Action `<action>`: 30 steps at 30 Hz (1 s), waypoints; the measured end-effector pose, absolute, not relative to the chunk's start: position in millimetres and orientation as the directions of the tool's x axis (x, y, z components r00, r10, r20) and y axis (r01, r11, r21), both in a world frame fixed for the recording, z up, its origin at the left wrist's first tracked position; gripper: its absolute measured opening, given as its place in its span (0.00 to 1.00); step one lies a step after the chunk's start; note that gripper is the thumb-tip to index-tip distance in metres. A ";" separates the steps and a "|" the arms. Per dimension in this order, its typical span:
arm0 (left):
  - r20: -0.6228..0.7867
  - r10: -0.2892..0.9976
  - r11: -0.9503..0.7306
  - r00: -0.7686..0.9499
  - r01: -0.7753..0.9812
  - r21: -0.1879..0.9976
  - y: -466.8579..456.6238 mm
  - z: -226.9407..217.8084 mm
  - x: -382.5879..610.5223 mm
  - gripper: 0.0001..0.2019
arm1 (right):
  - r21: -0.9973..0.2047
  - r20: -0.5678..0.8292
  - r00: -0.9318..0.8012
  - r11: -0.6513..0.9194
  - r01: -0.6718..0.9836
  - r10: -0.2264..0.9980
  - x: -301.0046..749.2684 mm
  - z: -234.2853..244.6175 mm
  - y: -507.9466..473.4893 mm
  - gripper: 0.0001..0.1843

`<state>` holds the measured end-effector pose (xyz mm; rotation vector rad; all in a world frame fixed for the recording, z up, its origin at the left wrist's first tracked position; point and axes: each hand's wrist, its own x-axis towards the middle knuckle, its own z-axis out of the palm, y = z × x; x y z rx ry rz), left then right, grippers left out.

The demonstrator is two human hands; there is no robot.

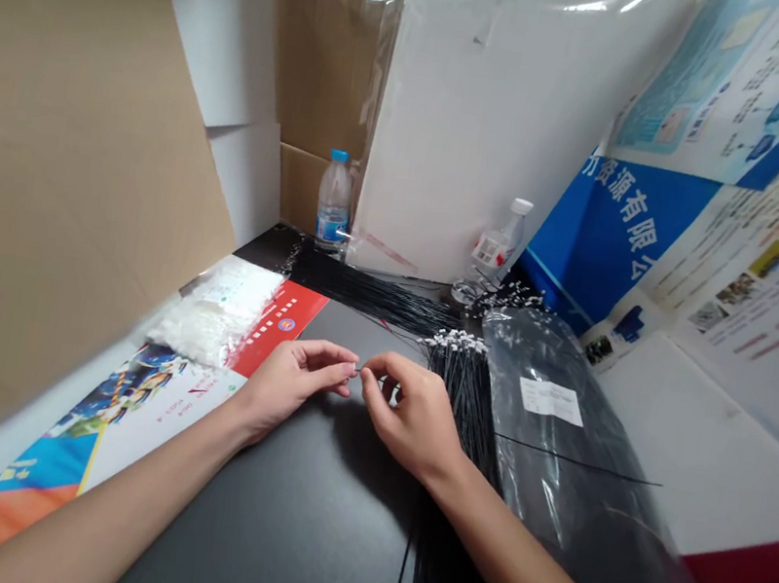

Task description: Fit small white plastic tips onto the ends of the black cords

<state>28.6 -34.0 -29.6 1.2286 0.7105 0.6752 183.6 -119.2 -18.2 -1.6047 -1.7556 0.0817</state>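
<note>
Closest to the camera are two bare forearms [137, 483] stretched over a dark counter [284, 531]. There's a tiny dark bit [357, 370] right between the fingertips, too small to make out. Left hand [297, 380] has it pinched narrow; right hand [411, 413] is nearly closed too, can't tell if it's gripping. Black wire bundle [467, 402] with white ends sits just right, then a clear plastic bag [554, 465]. Two bottles [333, 209] at the back.
</note>
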 end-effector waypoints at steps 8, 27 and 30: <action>-0.116 0.762 0.185 0.637 -0.042 0.982 -33.9 -28.9 29.3 0.13 | -0.543 0.522 0.053 0.284 0.790 0.851 181.4 -22.7 -118.6 0.07; -0.093 0.795 0.169 0.599 -0.071 0.983 -34.5 -25.3 32.4 0.17 | -0.257 0.235 0.049 0.014 0.966 0.971 178.8 23.0 -132.5 0.12; 0.057 0.840 -0.109 0.539 0.064 0.992 -20.2 -5.9 38.8 0.13 | -0.253 0.017 0.167 -0.158 0.955 0.986 176.0 66.5 -166.6 0.29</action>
